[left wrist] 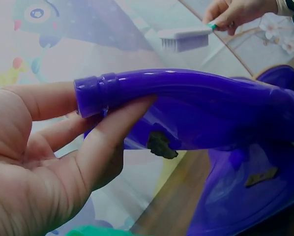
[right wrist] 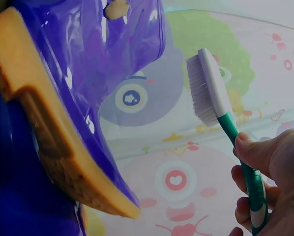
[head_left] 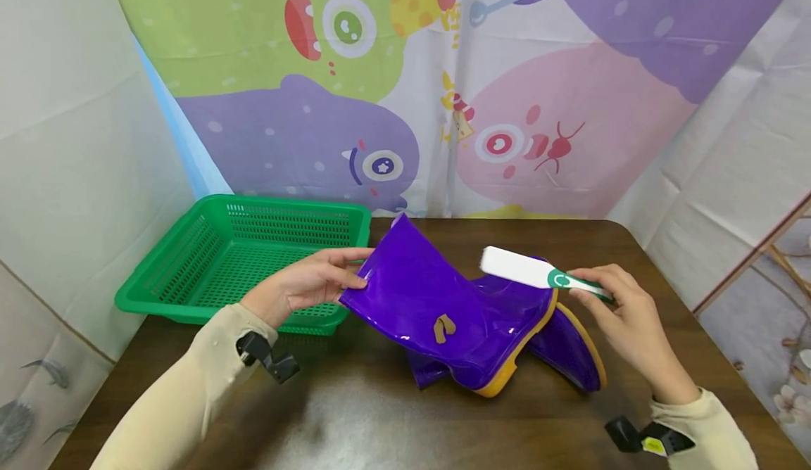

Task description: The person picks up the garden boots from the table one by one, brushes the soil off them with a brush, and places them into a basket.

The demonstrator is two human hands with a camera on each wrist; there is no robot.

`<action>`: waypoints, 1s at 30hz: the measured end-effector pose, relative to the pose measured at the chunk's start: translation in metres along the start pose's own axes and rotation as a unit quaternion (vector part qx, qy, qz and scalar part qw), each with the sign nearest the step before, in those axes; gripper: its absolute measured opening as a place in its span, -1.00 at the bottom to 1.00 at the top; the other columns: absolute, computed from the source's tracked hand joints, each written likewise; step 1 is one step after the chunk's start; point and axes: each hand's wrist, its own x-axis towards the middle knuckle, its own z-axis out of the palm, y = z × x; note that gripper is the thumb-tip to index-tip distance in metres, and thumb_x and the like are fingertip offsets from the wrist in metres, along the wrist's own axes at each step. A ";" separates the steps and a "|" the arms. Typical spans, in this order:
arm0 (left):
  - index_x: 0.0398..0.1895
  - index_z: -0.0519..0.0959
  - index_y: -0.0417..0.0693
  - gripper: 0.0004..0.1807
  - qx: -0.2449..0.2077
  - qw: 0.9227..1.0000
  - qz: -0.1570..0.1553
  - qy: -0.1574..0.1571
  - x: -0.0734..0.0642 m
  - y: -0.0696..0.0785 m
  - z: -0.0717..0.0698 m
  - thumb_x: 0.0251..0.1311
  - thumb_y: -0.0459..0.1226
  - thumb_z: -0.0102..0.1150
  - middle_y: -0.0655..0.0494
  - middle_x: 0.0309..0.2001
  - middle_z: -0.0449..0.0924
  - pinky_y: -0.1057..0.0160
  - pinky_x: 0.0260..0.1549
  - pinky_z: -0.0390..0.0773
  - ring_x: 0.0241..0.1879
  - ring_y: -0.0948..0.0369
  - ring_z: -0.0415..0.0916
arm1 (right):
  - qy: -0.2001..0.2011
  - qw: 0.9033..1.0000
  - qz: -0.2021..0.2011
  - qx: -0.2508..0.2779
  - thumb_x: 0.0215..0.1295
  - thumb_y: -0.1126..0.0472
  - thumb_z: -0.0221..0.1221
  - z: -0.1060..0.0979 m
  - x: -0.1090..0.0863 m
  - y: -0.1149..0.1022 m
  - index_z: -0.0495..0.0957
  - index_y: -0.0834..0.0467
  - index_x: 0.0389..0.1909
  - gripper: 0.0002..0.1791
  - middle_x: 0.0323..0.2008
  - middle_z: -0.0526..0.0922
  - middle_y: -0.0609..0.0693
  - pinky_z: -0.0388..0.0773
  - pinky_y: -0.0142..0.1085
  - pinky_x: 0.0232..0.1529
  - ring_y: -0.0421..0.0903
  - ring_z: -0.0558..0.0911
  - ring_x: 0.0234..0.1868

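Item: left hand (head_left: 304, 285), centre-left of the frame. The thumb and fingers close on the top edge of a boot shaft, pinching it between them.

Item: upper boot (head_left: 418, 283), glossy purple with a yellow sole, centre of the frame. It is tilted, its open end toward the left hand and its sole toward the lower right. A brown patch (head_left: 445, 328) sits on the side of the shaft.

Item: lower boot (head_left: 567, 350), also purple and yellow, lying partly hidden beneath the upper one, its toe right of centre.

Item: right hand (head_left: 624, 315), right of centre. The fingers curl round the handle of a brush (head_left: 516, 267), white and green; in the left wrist view its bristles point down, apart from the boots.

Item: green basket (head_left: 148, 307), left of centre, on the dark wooden table (head_left: 355, 431).

Step in hand, as I judge it from the room: steadying the upper boot ready for brushing, with the bristles not yet on it. The next move appears to call for bringing the bristles down and leftward onto the brown patch, while the left hand keeps the soft-looking shaft taut; a slack wall could fold under pressure.
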 end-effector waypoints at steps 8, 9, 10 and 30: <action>0.51 0.08 -0.37 -0.25 0.009 0.998 0.055 -0.005 0.003 0.000 0.017 0.23 -0.64 -0.01 -0.05 0.08 0.53 0.13 -0.12 0.66 -0.06 0.09 0.64 | 0.007 0.998 0.043 0.039 0.18 0.55 0.29 0.001 -0.003 -0.004 0.67 0.26 -0.07 -0.69 -0.21 0.55 -0.26 0.31 -0.56 -0.34 -0.35 0.43 -0.29; 0.50 0.09 -0.37 -0.25 0.006 0.998 0.063 -0.004 0.004 0.000 0.021 0.22 -0.64 0.00 -0.05 0.07 0.54 0.13 -0.12 0.66 -0.06 0.09 0.65 | 0.009 0.998 0.048 0.042 0.18 0.54 0.29 0.001 -0.003 -0.005 0.67 0.26 -0.06 -0.69 -0.21 0.55 -0.27 0.31 -0.57 -0.35 -0.35 0.43 -0.30; 0.50 0.10 -0.37 -0.25 0.001 0.998 0.070 -0.003 0.005 0.000 0.026 0.20 -0.64 0.01 -0.05 0.06 0.55 0.14 -0.13 0.67 -0.06 0.10 0.65 | 0.012 0.998 0.052 0.046 0.18 0.54 0.29 0.001 -0.003 -0.005 0.67 0.26 -0.06 -0.69 -0.21 0.55 -0.27 0.32 -0.57 -0.35 -0.35 0.44 -0.30; 0.50 0.12 -0.33 -0.25 -0.133 0.976 0.169 0.018 0.042 0.018 0.123 0.19 -0.76 -0.18 0.11 -0.22 0.65 0.40 -0.33 0.63 -0.29 0.28 0.63 | 0.095 0.989 0.075 0.084 0.17 0.63 0.24 -0.014 0.004 -0.010 0.64 0.41 -0.10 -0.72 -0.23 0.58 -0.29 0.36 -0.61 -0.34 -0.32 0.48 -0.29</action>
